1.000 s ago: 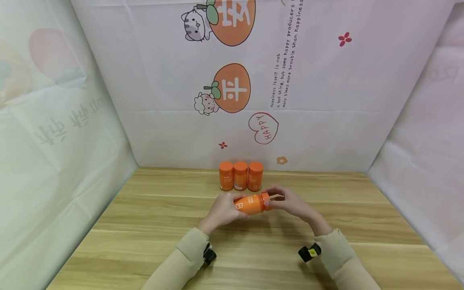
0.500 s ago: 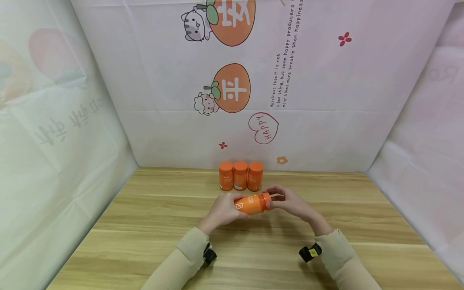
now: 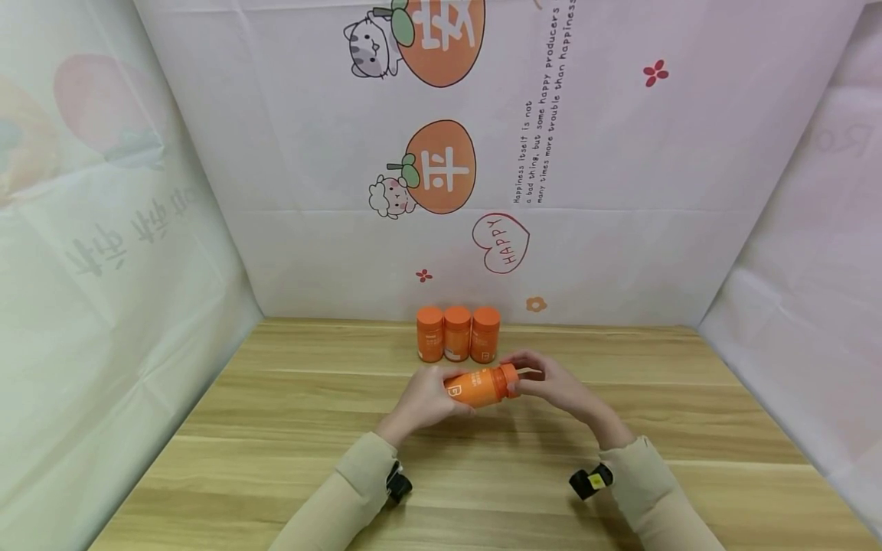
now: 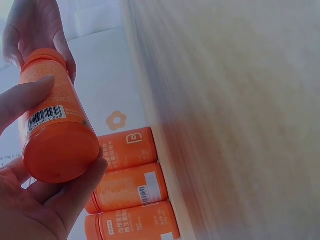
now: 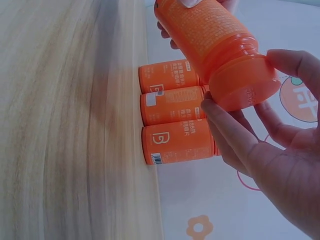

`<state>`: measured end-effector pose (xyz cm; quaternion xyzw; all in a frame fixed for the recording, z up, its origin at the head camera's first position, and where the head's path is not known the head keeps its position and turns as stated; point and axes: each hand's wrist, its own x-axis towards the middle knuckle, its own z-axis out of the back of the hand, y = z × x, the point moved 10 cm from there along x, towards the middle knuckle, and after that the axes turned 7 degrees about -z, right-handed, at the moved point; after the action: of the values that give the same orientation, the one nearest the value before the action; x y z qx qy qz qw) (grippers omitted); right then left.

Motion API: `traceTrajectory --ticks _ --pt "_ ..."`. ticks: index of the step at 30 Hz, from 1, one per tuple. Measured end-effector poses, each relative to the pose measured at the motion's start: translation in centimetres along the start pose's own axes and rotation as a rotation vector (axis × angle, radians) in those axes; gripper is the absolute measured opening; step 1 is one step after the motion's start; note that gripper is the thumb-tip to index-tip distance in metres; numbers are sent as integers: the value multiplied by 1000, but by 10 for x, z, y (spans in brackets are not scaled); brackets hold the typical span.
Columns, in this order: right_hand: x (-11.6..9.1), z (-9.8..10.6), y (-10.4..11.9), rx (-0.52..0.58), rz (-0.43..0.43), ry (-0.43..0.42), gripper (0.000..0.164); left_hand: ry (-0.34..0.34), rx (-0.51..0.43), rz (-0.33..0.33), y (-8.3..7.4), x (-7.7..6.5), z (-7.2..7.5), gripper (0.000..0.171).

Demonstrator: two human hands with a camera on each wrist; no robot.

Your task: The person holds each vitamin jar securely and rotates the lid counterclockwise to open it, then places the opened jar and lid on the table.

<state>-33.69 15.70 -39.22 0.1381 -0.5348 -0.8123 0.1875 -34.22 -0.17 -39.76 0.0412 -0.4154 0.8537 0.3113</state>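
Observation:
An orange plastic bottle lies tilted nearly sideways above the table, its capped end pointing right. My left hand grips the body near the base; the left wrist view shows the thumb across the label and fingers underneath. Around the orange screw cap are the thumb and fingertips of my right hand, pinching its rim. Threads on the neck show between cap and shoulder in the right wrist view, with the cap still against the neck. Whatever is inside the bottle is hidden.
Behind the hands, three matching orange bottles stand upright in a touching row: left bottle, middle bottle and right bottle. They are close to the printed white backdrop. Beneath everything lies a wood-grain table.
The cap has shifted slightly right, away from the bottle's shoulder, as the right fingers move on it. My left hand and the standing bottles have stayed in place.

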Motion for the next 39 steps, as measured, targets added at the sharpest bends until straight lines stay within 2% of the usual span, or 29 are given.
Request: traceTrajectory --ticks 6,13,19,27,39 --pt "-2 2 -3 37 -47 -15 46 -9 -10 20 1 0 0 53" --pt "-2 4 -7 75 -83 -33 51 -26 -41 26 2 0 2 54" --pt "-2 5 -9 90 -79 -46 49 -47 -81 38 4 -1 4 56" --pt "-2 8 -10 121 -57 -51 46 -63 -88 25 8 0 5 56" --pt "-2 9 -15 115 -78 -44 50 -84 -95 29 7 1 7 56"
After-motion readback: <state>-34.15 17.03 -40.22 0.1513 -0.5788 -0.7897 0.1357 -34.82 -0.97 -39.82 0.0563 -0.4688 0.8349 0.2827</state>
